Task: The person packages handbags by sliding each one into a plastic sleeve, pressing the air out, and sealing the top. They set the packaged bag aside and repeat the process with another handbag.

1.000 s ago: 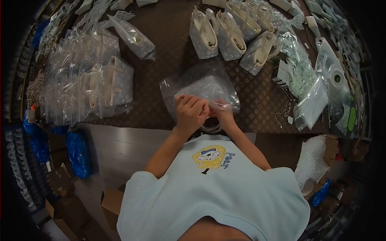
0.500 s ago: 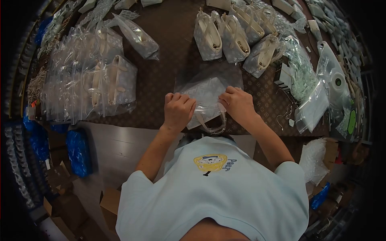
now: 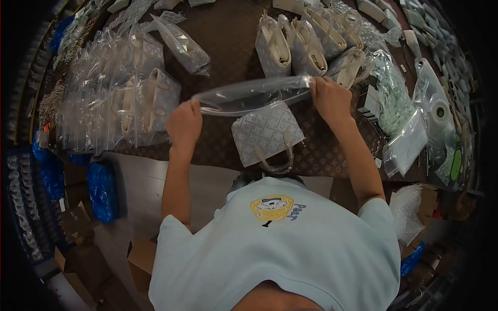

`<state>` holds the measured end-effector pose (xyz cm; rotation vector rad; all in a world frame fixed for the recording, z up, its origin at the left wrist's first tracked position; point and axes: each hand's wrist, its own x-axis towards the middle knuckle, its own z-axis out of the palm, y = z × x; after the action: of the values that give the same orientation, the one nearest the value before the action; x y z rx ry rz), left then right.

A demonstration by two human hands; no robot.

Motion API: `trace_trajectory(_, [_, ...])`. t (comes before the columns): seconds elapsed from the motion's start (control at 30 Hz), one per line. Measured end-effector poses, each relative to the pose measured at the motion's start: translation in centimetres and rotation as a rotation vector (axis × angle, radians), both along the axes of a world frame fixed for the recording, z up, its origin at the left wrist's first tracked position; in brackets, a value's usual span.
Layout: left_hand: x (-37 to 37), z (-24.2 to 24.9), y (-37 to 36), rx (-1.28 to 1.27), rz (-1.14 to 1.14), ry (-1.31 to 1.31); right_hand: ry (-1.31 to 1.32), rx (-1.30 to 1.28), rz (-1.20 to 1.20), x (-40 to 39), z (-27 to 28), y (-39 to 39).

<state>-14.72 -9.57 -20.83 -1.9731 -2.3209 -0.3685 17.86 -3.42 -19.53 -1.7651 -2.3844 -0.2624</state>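
A clear plastic bag (image 3: 254,95) is stretched sideways above the table between my two hands. My left hand (image 3: 184,122) is closed on the bag's left end. At the right end, my right hand (image 3: 332,99) pinches the same bag with its fingers together. Below the bag lies a pale patterned handbag (image 3: 267,132), flat on the brown table (image 3: 207,140), its handles pointing toward my body. Neither hand touches the handbag.
Several plastic-wrapped handbags (image 3: 116,98) stand in a row at the left. One wrapped bag (image 3: 181,44) lies at the back. Several unwrapped handbags (image 3: 272,46) stand back right. Clear plastic packaging (image 3: 404,142) and a greenish plastic heap (image 3: 389,101) lie at the right.
Both hands have moved apart and away from my body, lifting the plastic bag off the handbag and pulling it wide. The handbag now lies uncovered on the table.
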Motion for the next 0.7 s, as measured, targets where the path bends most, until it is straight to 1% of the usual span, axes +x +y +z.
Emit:
trace_trajectory(0.03, [0.5, 1.5, 0.0, 0.003, -0.002, 0.003, 0.223, 0.146, 0.034, -0.4, 2.0, 0.1])
trace_trajectory(0.07, [1.1, 2.8, -0.7, 0.362, -0.044, -0.381, 0.443, 0.282, 0.066, -0.6, 2.9, -0.1])
trace_trajectory(0.1, [1.8, 3.5, -1.0, 0.729, -0.081, -0.765, 0.443, 0.280, 0.068, -0.7, 2.4, 0.1])
trace_trajectory(0.13, [2.5, 2.6, -0.8, 0.735, -0.080, -0.763, 0.731, 0.163, 0.075, -0.9, 1.3, 0.4])
trace_trajectory(0.17, [3.2, 0.4, -0.6, 0.560, 0.001, -0.993, 1.018, 0.040, 0.081, -1.1, -0.2, 0.7])
trace_trajectory(0.2, [3.4, -2.1, -0.4, 0.371, 0.084, -1.213, 1.022, 0.043, 0.086, -1.2, -2.7, 1.8])
trace_trajectory(0.27, [3.0, -8.5, 0.9, 0.103, 0.428, -1.679, 1.567, -0.773, -0.258, -1.1, -9.1, 4.2])
trace_trajectory(0.33, [2.7, -14.7, 2.6, 0.171, 0.763, -2.141, 1.982, -0.886, -0.375, -2.1, -12.7, 4.4])
trace_trajectory(0.37, [2.5, -17.4, 2.8, 0.178, 0.760, -2.141, 2.099, -0.886, -0.309, -2.0, -15.4, 4.9])
trace_trajectory(0.4, [2.5, -19.9, 2.8, 0.197, 0.693, -2.228, 2.098, -0.890, -0.305, -2.2, -16.3, 5.1])
trace_trajectory(0.43, [2.9, -20.1, 2.7, 0.218, 0.624, -2.314, 2.156, -0.878, -0.327, -2.5, -17.0, 5.0])
trace_trajectory(0.47, [3.4, -20.4, 2.0, 0.214, 0.590, -2.202, 2.213, -0.867, -0.355, -2.7, -17.8, 4.6])
trace_trajectory(0.5, [4.1, -19.8, 1.1, 0.218, 0.597, -2.202, 2.210, -0.874, -0.356, -2.6, -19.3, 4.1])
trace_trajectory(0.57, [5.3, -18.7, -0.4, 0.243, 0.607, -2.039, 1.955, -0.957, -0.218, -2.0, -21.7, 3.1])
trace_trajectory(0.6, [5.9, -18.6, -1.4, 0.247, 0.612, -2.043, 1.948, -0.961, -0.218, -1.9, -21.5, 2.3])
trace_trajectory(0.67, [7.1, -18.7, -3.5, 0.205, 0.387, -1.818, 1.932, -0.976, -0.407, -1.7, -20.6, 0.2])
trace_trajectory(0.7, [7.7, -18.3, -4.1, 0.205, 0.399, -1.820, 1.925, -0.986, -0.412, -1.6, -19.9, -0.5])
